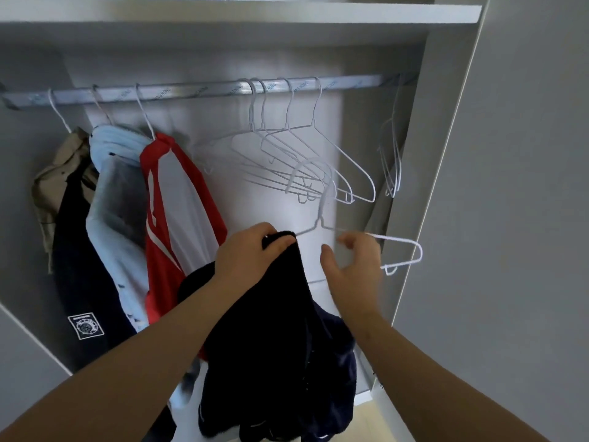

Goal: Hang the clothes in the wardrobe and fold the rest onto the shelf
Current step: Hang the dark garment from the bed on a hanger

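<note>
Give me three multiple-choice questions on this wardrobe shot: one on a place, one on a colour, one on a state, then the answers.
1. Where on the rail are the hung clothes?
A. left end
B. middle
C. right end

2. What colour is the garment in the left hand?
A. red
B. dark navy
C. light blue

3. The hanger at the hands is:
A. hooked on the rail
B. off the rail
C. on the floor

Answers:
1 A, three garments crowd the left end.
2 B, the cloth in that grip is dark navy.
3 B, its hook is free below the rail.
</note>
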{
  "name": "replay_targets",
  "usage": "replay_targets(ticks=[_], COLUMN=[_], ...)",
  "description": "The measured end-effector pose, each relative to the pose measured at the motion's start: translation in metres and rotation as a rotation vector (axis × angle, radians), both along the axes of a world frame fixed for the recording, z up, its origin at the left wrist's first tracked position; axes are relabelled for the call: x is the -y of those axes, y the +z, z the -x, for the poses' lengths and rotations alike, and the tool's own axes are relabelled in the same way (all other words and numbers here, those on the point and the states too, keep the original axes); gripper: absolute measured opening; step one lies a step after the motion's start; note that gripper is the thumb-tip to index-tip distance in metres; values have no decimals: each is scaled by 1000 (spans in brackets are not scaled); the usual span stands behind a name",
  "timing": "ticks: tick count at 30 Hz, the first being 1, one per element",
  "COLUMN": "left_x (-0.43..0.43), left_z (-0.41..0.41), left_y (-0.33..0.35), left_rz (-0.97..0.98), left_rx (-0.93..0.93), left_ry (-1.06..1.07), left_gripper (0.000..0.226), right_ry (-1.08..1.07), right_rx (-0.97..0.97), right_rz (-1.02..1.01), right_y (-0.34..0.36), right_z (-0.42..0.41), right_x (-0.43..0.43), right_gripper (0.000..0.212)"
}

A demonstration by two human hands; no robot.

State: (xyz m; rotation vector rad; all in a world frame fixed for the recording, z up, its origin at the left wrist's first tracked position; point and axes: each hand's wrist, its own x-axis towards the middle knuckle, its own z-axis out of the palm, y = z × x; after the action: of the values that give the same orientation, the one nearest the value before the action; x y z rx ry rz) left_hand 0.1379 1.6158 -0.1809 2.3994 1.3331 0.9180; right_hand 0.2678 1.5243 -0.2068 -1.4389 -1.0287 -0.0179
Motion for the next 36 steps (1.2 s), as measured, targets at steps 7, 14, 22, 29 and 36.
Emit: replay_targets(ticks=[7, 14, 22, 29, 36], left_x=[-1, -19, -20, -22, -21], left_z=[17, 64, 107, 141, 158], left_y=[30, 49, 46, 38, 36], left_rz=[-33, -154, -160, -181, -303], left_rx=[224, 275, 111, 4, -217], left_ry=[-32, 47, 16, 34, -27], left_gripper=[16, 14, 25, 31, 37], right_ry=[513, 629, 230, 164, 206], right_rx=[-28, 347, 899, 931, 892], right_rz=[477, 1111, 1196, 1070, 1021], right_y=[-28, -60, -57, -52, -19], right_z=[19, -13, -45, -54, -50], right_x=[-13, -7, -16, -20, -32], right_gripper=[13, 40, 23, 27, 10])
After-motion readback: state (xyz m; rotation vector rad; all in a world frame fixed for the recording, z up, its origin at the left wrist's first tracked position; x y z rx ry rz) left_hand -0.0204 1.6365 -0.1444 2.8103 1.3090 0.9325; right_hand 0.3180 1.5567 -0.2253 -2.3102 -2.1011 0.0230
